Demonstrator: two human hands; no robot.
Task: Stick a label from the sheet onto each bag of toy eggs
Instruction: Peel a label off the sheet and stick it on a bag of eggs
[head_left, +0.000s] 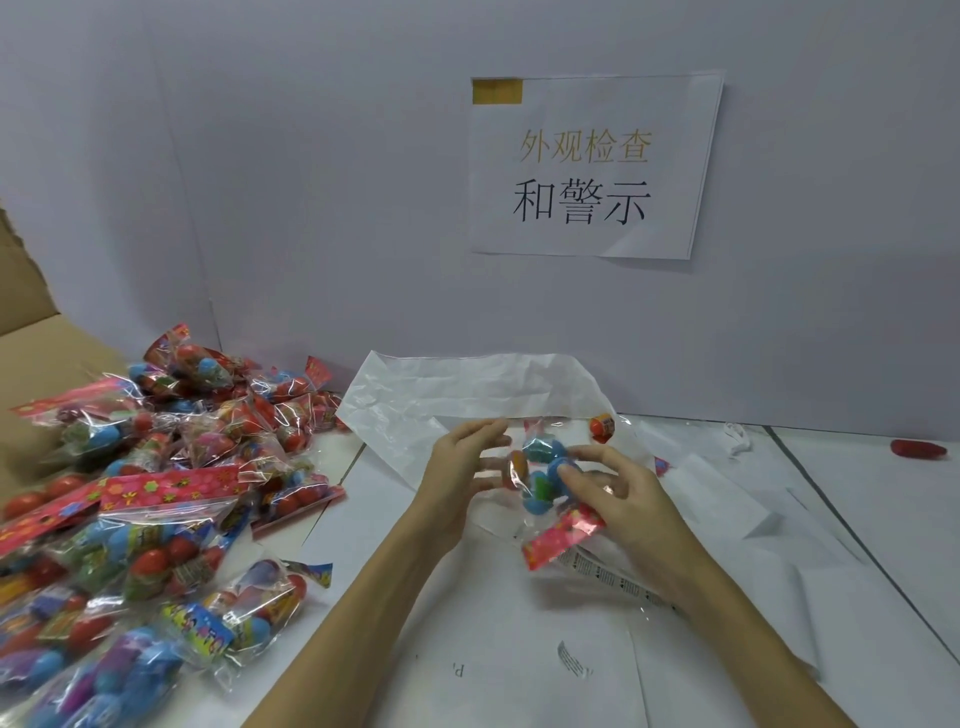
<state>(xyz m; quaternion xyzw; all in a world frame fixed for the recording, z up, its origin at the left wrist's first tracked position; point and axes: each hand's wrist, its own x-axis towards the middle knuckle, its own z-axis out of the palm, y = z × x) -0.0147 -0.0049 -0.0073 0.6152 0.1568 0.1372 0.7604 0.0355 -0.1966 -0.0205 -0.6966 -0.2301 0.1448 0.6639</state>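
I hold one bag of toy eggs (545, 480) over the white table (883, 597) — left hand (462, 467) fingers spread against it, right hand (618, 493) fingertips pinching it — and, judging by the pile of bags (156, 493) at left, plenty remains.

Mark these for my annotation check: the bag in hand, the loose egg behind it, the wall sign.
bag (545, 486): head view, eggs inside.
loose egg (602, 427): head view, orange body.
wall sign (587, 166): head view, paper's centre.
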